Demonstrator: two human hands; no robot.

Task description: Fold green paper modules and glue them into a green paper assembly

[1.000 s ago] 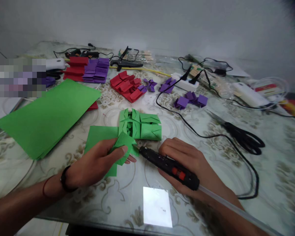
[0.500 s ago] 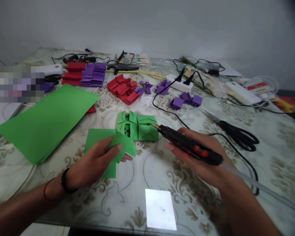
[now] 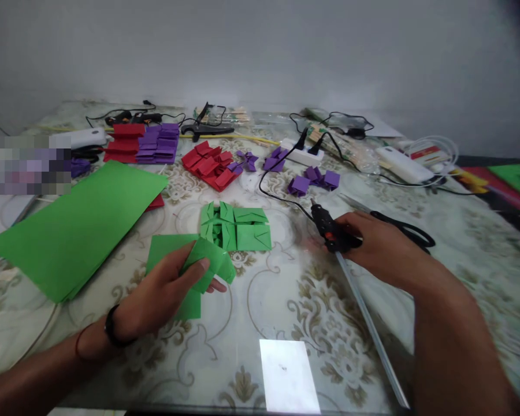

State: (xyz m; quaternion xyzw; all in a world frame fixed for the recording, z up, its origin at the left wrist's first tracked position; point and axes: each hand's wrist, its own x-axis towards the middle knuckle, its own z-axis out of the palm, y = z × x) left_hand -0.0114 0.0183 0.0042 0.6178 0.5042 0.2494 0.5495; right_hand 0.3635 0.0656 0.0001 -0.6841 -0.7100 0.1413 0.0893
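My left hand (image 3: 164,289) pinches a folded green paper piece (image 3: 210,260), thumb on top and fingertips beneath. Under that hand lies a flat green sheet (image 3: 167,245). Just beyond it, several folded green paper modules (image 3: 236,226) sit side by side on the table. Off to the right, my right hand (image 3: 368,242) is closed on a black glue gun (image 3: 329,225), its nozzle pointing away from me. A long clear glue stick (image 3: 368,320) sticks out of its back end. Black-handled scissors (image 3: 403,228) lie beyond this hand, partly hidden by it.
A stack of green paper (image 3: 82,231) covers the left side. Red folded pieces (image 3: 210,164) and purple pieces (image 3: 314,180) stand farther back. A white power strip (image 3: 301,152) has black plugs and cords. Black pliers-like tool (image 3: 205,130) rests near the wall. A white card-like bright patch (image 3: 289,375) is in front.
My right hand has swung the glue gun right and away from the green modules, turning its nozzle toward the back. My left hand still grips the folded green paper. The view has shifted slightly.
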